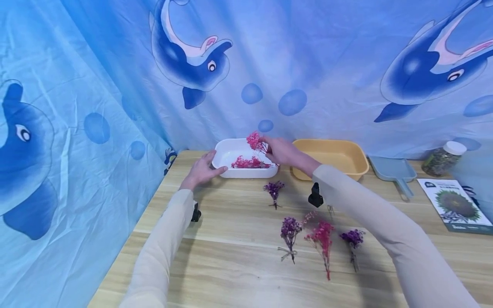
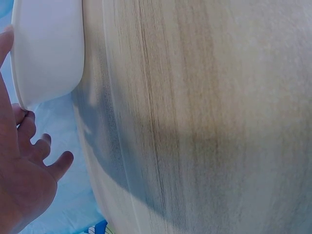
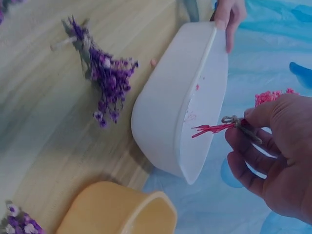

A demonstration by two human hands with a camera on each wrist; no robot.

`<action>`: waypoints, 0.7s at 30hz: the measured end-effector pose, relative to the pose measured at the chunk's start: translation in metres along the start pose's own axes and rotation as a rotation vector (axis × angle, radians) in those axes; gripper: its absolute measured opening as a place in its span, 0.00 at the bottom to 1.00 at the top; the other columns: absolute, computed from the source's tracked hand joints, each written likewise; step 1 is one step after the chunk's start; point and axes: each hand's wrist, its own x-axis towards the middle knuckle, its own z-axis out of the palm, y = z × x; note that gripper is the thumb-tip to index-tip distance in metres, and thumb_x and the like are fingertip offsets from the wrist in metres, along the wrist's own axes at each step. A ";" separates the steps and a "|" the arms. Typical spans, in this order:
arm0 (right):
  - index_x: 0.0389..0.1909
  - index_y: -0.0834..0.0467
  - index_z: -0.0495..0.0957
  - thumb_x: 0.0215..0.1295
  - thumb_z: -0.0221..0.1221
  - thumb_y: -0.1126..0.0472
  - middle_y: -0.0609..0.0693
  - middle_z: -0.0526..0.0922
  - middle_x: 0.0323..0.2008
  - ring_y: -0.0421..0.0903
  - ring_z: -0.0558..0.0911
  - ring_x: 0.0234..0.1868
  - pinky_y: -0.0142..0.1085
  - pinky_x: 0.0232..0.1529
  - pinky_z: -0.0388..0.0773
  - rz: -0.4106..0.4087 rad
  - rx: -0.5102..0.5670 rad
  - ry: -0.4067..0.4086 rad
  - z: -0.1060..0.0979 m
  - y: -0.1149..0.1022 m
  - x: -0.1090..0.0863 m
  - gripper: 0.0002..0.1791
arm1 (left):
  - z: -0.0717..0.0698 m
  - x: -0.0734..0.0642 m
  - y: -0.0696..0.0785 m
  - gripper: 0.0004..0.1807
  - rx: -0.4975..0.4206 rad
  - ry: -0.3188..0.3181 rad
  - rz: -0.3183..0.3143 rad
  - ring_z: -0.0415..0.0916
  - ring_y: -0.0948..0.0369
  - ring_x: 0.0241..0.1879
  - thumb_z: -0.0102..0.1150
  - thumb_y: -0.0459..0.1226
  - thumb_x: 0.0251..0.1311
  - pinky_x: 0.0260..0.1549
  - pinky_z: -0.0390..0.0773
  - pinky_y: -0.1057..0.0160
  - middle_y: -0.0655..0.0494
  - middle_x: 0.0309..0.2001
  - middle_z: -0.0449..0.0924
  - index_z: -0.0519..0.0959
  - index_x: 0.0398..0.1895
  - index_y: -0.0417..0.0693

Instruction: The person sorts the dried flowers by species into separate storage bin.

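My right hand (image 1: pixel 282 150) pinches a small bunch of pink dried flowers (image 1: pixel 255 141) above the white basin (image 1: pixel 246 173). In the right wrist view, twine is tied round the red stems (image 3: pixel 214 128), close to the thumb and fingertips. Another pink bunch (image 1: pixel 248 162) lies inside the basin. My left hand (image 1: pixel 202 171) holds the basin's left end, thumb along the near side and fingers at the rim. In the left wrist view, the outer fingers (image 2: pixel 61 165) are loosely bent off the rim.
Purple dried flower bunches (image 1: pixel 290 231) and a pink bunch (image 1: pixel 323 239) lie on the wooden table (image 1: pixel 231 256). A yellow basin (image 1: pixel 362 164) stands right of the white one, then a grey-blue dustpan (image 1: pixel 393 169), a lidded jar (image 1: pixel 443 159) and a seed packet (image 1: pixel 454 203). A dolphin curtain (image 1: pixel 327 51) hangs behind.
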 end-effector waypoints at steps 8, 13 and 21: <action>0.73 0.61 0.63 0.69 0.56 0.71 0.55 0.84 0.41 0.48 0.82 0.35 0.37 0.34 0.81 0.009 -0.060 -0.069 0.004 0.006 0.021 0.31 | 0.000 0.000 0.000 0.57 0.002 -0.006 -0.006 0.42 0.41 0.76 0.60 0.66 0.58 0.70 0.47 0.37 0.43 0.79 0.47 0.48 0.80 0.45; 0.70 0.60 0.68 0.69 0.54 0.72 0.57 0.83 0.50 0.50 0.83 0.41 0.38 0.40 0.82 0.024 -0.099 -0.071 0.009 0.006 0.034 0.28 | 0.000 -0.001 0.000 0.58 -0.005 -0.004 -0.014 0.41 0.42 0.76 0.61 0.66 0.58 0.70 0.47 0.35 0.42 0.79 0.47 0.48 0.80 0.45; 0.72 0.55 0.66 0.72 0.53 0.70 0.55 0.82 0.54 0.48 0.82 0.42 0.38 0.46 0.82 0.088 -0.089 -0.118 0.023 0.004 0.048 0.28 | 0.000 -0.002 0.001 0.58 -0.021 0.005 -0.017 0.43 0.41 0.76 0.61 0.65 0.57 0.69 0.49 0.35 0.41 0.78 0.47 0.49 0.80 0.45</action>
